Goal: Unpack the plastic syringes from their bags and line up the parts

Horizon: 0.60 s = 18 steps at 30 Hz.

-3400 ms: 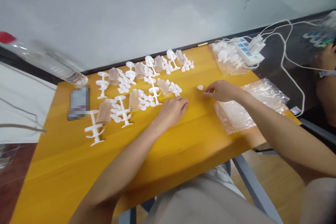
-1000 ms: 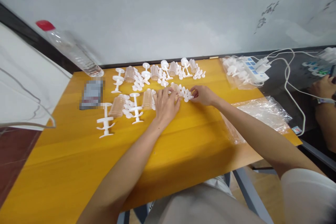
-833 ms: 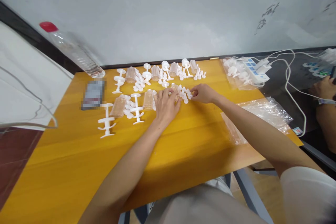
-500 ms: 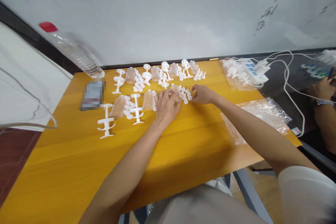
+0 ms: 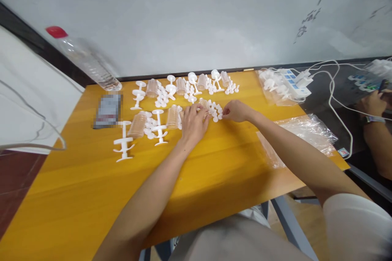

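My left hand (image 5: 193, 125) lies over a clear ribbed plastic cylinder (image 5: 204, 104), its thumb and forefinger bent round the near end. Part of that cylinder and whatever is under the palm are hidden. To the right is a cluster of small white plastic nozzles (image 5: 217, 111). My right hand (image 5: 236, 111) is at the cluster's right edge, fingertips pinched together on the tabletop; what they hold, if anything, cannot be seen. Left of my hands are another clear cylinder (image 5: 174, 117) and a white plunger with a finger grip (image 5: 159, 127).
Behind, a row of similar plungers (image 5: 139, 95), cylinders and nozzles lines the yellow table (image 5: 183, 200). A bottle with a red cap (image 5: 88, 63) and a blurred dark packet (image 5: 108, 110) are left. Plastic bags (image 5: 306, 134), a power strip (image 5: 295, 83) and another person's hand (image 5: 372, 104) are right.
My right hand has shifted slightly left and lower, its fingertips closer to the nozzles. My left hand stays almost where it was, over the cylinder.
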### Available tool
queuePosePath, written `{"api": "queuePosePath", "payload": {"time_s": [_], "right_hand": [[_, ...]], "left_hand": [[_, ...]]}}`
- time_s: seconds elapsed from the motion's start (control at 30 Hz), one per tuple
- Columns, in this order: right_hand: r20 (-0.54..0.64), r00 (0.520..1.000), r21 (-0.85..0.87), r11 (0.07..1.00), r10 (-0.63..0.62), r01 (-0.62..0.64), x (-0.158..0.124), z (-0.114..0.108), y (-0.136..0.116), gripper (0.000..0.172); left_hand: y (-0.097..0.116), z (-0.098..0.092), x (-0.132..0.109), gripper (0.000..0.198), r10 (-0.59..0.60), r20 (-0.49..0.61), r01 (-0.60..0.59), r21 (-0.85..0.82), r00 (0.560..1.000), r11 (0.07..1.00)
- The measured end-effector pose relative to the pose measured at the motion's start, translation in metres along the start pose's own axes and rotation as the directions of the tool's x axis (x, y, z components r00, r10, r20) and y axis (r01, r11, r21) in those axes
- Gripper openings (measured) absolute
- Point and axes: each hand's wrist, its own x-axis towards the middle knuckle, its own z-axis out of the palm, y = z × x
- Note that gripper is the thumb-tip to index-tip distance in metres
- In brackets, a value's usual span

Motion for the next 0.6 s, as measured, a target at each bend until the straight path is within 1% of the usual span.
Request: {"api": "queuePosePath", "payload": {"time_s": [0.13, 0.2, 0.27, 0.3, 0.33, 0.37, 0.4, 0.43, 0.47, 0.5, 0.53, 0.57, 0.6], "right_hand": [[-0.015, 1.0, 0.007, 1.0, -0.011, 0.011, -0.001, 0.001, -0.003, 0.014], [-0.009, 1.0, 0.007, 1.0, -0.009, 0.009, -0.002, -0.002, -0.001, 0.012], [-0.025, 0.999, -0.005, 1.0, 0.03, -0.03, 0.0, -0.012, 0.012, 0.013], [-0.063, 0.995, -0.022, 0.997, 0.072, -0.074, 0.001, -0.019, 0.024, 0.017], [-0.134, 0.981, -0.044, 0.988, 0.142, -0.149, 0.002, -0.027, 0.04, 0.022], [-0.223, 0.949, -0.062, 0.968, 0.224, -0.243, 0.002, -0.035, 0.059, 0.03], [-0.324, 0.893, -0.07, 0.934, 0.311, -0.351, 0.002, -0.044, 0.08, 0.039], [-0.418, 0.812, -0.059, 0.88, 0.408, -0.472, 0.001, -0.052, 0.102, 0.047], [-0.461, 0.754, -0.043, 0.837, 0.468, -0.546, -0.001, -0.059, 0.124, 0.056], [-0.481, 0.707, -0.022, 0.799, 0.519, -0.601, -0.005, -0.064, 0.143, 0.063], [-0.484, 0.68, -0.006, 0.775, 0.551, -0.632, -0.008, -0.068, 0.161, 0.066], [-0.481, 0.682, -0.006, 0.776, 0.551, -0.631, -0.012, -0.07, 0.174, 0.064], [-0.478, 0.692, -0.007, 0.785, 0.541, -0.619, -0.016, -0.071, 0.184, 0.059]], "left_hand": [[0.0, -0.002, -0.001, 0.022, 0.004, 0.017, -0.003, -0.008, 1.0, 1.0], [0.001, -0.004, -0.001, 0.023, 0.002, 0.014, -0.001, -0.022, 1.0, 1.0], [0.002, -0.007, -0.002, 0.025, -0.001, -0.004, 0.0, -0.047, 1.0, 0.999], [0.004, -0.009, -0.003, 0.026, -0.001, -0.017, 0.0, -0.063, 1.0, 0.998], [0.006, -0.012, -0.003, 0.027, 0.0, -0.03, -0.002, -0.08, 1.0, 0.997], [0.01, -0.015, -0.004, 0.028, 0.002, -0.043, -0.007, -0.099, 0.999, 0.995], [0.014, -0.019, -0.005, 0.028, 0.008, -0.054, -0.014, -0.117, 0.999, 0.993], [0.019, -0.022, -0.007, 0.027, 0.016, -0.062, -0.024, -0.135, 0.998, 0.991], [0.024, -0.026, -0.009, 0.026, 0.031, -0.066, -0.04, -0.151, 0.997, 0.988], [0.03, -0.03, -0.012, 0.024, 0.05, -0.067, -0.061, -0.164, 0.997, 0.985], [0.036, -0.033, -0.015, 0.023, 0.072, -0.066, -0.083, -0.174, 0.995, 0.981], [0.042, -0.036, -0.018, 0.022, 0.099, -0.062, -0.109, -0.183, 0.993, 0.977], [0.048, -0.037, -0.021, 0.021, 0.126, -0.058, -0.135, -0.194, 0.99, 0.972]]}}
